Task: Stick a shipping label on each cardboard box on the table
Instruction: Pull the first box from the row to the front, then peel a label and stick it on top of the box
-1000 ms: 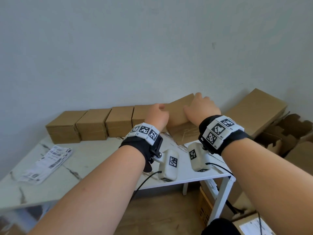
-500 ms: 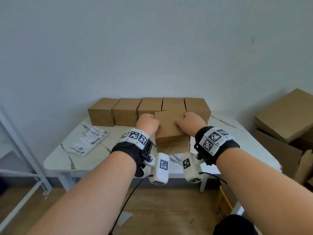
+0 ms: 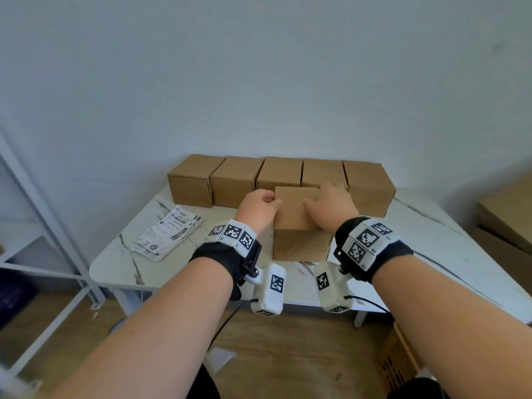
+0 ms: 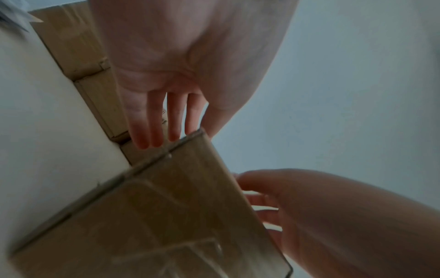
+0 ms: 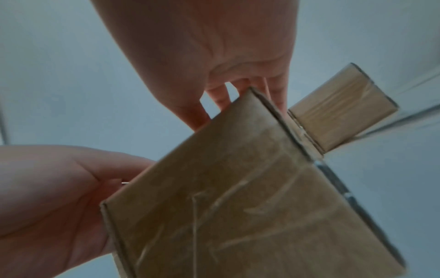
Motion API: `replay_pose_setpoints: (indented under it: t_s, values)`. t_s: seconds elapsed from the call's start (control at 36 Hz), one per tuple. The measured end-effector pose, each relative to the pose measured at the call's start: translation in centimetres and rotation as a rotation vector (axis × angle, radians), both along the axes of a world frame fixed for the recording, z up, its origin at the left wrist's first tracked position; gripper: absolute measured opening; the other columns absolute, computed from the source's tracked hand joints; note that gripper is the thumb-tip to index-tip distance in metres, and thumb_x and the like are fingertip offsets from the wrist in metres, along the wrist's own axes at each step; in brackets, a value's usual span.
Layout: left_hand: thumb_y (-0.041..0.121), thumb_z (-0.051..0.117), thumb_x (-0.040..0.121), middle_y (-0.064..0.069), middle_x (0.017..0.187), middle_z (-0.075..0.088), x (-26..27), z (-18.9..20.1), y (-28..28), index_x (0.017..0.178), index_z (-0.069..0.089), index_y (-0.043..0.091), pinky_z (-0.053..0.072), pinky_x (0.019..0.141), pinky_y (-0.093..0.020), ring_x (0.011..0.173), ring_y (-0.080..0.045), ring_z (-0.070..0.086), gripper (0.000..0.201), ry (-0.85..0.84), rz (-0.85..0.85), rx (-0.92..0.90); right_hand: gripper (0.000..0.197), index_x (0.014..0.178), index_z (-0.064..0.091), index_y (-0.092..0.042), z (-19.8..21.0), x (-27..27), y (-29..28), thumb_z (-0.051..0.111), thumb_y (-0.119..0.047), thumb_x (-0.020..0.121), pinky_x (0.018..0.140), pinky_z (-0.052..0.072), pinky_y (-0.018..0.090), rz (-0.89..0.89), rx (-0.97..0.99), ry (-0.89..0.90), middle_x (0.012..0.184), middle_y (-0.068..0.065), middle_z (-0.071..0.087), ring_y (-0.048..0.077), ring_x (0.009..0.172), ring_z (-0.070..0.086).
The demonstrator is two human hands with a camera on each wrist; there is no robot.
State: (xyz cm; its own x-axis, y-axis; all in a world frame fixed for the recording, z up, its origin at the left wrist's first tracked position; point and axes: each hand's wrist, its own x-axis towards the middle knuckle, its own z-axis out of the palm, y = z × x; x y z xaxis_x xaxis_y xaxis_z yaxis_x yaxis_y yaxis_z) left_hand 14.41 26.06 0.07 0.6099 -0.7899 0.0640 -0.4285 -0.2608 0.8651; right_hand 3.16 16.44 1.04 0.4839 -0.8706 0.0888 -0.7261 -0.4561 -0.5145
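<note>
A plain brown cardboard box (image 3: pixel 299 246) (image 4: pixel 154 216) (image 5: pixel 238 197) stands near the middle of the white marble table (image 3: pixel 431 254), with clear tape on its front face. My left hand (image 3: pixel 259 207) (image 4: pixel 190 56) holds its left side, thumb over the top edge and fingers straight down the side. My right hand (image 3: pixel 331 208) (image 5: pixel 202 47) lies over the top right, fingers reaching past the far edge. Behind it a row of several unlabelled boxes (image 3: pixel 236 174) lines the wall. A stack of shipping labels (image 3: pixel 168 234) lies at the left of the table.
A white metal shelf frame (image 3: pixel 43 226) stands left of the table. Large flat cardboard boxes (image 3: pixel 506 214) are stacked at the right, and another carton (image 3: pixel 397 361) sits on the wooden floor under the table's right end.
Both hands have carried the box from the table's right end to in front of the row and turned it from tilted to upright. The view has swung left and down.
</note>
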Motion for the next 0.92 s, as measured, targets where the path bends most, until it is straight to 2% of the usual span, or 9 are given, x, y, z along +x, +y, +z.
replay_pose_setpoints:
  t_s: [0.11, 0.22, 0.36, 0.47, 0.53, 0.61, 0.72, 0.81, 0.92]
  values:
    - [0.021, 0.050, 0.097, -0.004, 0.134, 0.056, 2.3, 0.7, 0.6, 0.135, 0.052, 0.013, 0.043, 0.104, -0.040, 0.117, -0.023, 0.056, 0.038, -0.063, 0.055, 0.017, 0.048, 0.139, 0.045, -0.016, 1.1, 1.3, 0.9, 0.053, -0.026, 0.093, 0.106, 0.041, 0.042, 0.094, -0.049, -0.116, 0.141, 0.011, 0.040, 0.029, 0.127, 0.044]
    - [0.015, 0.049, 0.096, -0.005, 0.134, 0.056, 5.8, 1.4, 2.5, 0.131, 0.056, 0.013, 0.039, 0.102, -0.031, 0.123, -0.023, 0.052, 0.036, -0.168, 0.154, 0.072, 0.045, 0.138, 0.047, -0.017, 2.3, 3.5, 2.6, 0.051, -0.026, 0.094, 0.104, 0.043, 0.039, 0.192, -0.074, -0.185, 0.140, 0.008, 0.044, 0.025, 0.123, 0.049]
    - [0.008, 0.049, 0.092, -0.006, 0.134, 0.056, 9.9, 1.2, 5.7, 0.126, 0.060, 0.013, 0.040, 0.098, -0.032, 0.122, -0.026, 0.052, 0.035, -0.261, 0.260, 0.200, 0.043, 0.137, 0.048, -0.015, 2.4, 7.0, 5.3, 0.051, -0.024, 0.094, 0.099, 0.045, 0.034, 0.294, -0.053, -0.211, 0.137, 0.008, 0.046, 0.024, 0.120, 0.051]
    - [0.004, 0.045, 0.093, -0.013, 0.118, 0.059, 12.5, 0.2, 7.9, 0.105, 0.065, 0.011, 0.042, 0.089, -0.033, 0.110, -0.027, 0.055, 0.024, -0.332, 0.286, 0.407, 0.043, 0.137, 0.047, -0.012, 1.6, 9.4, 7.2, 0.050, -0.022, 0.096, 0.097, 0.044, 0.033, 0.354, -0.046, -0.162, 0.136, 0.012, 0.047, 0.027, 0.118, 0.052]
    - [0.007, 0.045, 0.094, -0.013, 0.127, 0.058, 13.5, -0.6, 8.4, 0.118, 0.062, 0.004, 0.042, 0.094, -0.035, 0.116, -0.031, 0.055, 0.029, -0.357, 0.289, 0.538, 0.041, 0.135, 0.048, -0.010, 0.8, 10.4, 7.9, 0.050, -0.020, 0.096, 0.096, 0.044, 0.032, 0.371, -0.037, -0.136, 0.136, 0.013, 0.046, 0.028, 0.118, 0.052]
    - [0.013, 0.048, 0.095, -0.010, 0.136, 0.054, 14.6, -1.9, 8.8, 0.133, 0.053, 0.008, 0.043, 0.096, -0.034, 0.121, -0.028, 0.054, 0.039, -0.392, 0.284, 0.684, 0.041, 0.135, 0.048, -0.013, -0.7, 11.6, 8.5, 0.050, -0.022, 0.095, 0.097, 0.045, 0.034, 0.379, -0.005, -0.095, 0.136, 0.011, 0.045, 0.027, 0.117, 0.052]
    - [0.017, 0.048, 0.093, -0.008, 0.131, 0.057, 15.1, -3.6, 8.7, 0.126, 0.055, 0.013, 0.042, 0.096, -0.035, 0.117, -0.026, 0.056, 0.034, -0.416, 0.266, 0.790, 0.042, 0.136, 0.047, -0.016, -2.2, 12.2, 8.6, 0.048, -0.022, 0.095, 0.089, 0.047, 0.031, 0.376, 0.035, -0.027, 0.137, 0.010, 0.043, 0.026, 0.112, 0.054]
    - [0.016, 0.045, 0.093, -0.010, 0.130, 0.056, 15.2, -4.5, 8.4, 0.127, 0.053, 0.013, 0.041, 0.099, -0.039, 0.118, -0.028, 0.054, 0.035, -0.418, 0.268, 0.844, 0.045, 0.139, 0.045, -0.016, -2.8, 12.3, 8.3, 0.049, -0.024, 0.095, 0.093, 0.046, 0.033, 0.366, 0.044, 0.015, 0.138, 0.010, 0.042, 0.027, 0.116, 0.052]
    - [0.017, 0.046, 0.090, -0.011, 0.128, 0.055, 15.5, -5.1, 8.0, 0.128, 0.053, 0.017, 0.040, 0.100, -0.040, 0.118, -0.030, 0.051, 0.038, -0.456, 0.298, 0.825, 0.046, 0.139, 0.045, -0.015, -3.3, 12.1, 7.7, 0.049, -0.028, 0.095, 0.096, 0.046, 0.037, 0.359, 0.052, 0.067, 0.139, 0.011, 0.041, 0.029, 0.120, 0.048]
